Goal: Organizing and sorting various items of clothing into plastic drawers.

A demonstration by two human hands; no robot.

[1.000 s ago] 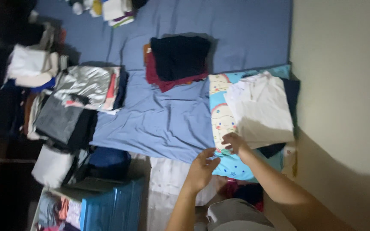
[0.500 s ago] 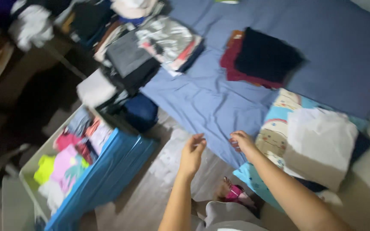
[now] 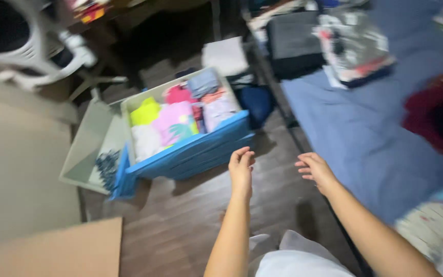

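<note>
Since the earlier frames the view has swung off the white folded stack and cartoon pillow toward the blue storage box on the dark wood floor. Left hand and right hand both empty, fingers loosely spread, over bare floor; earlier they were at the pillow edge. Left hand is nearest the box's blue front wall, not touching. Box holds folded clothes, upright in rows. Bed edge runs just right of the right hand. Floor between box and bed is open.
</note>
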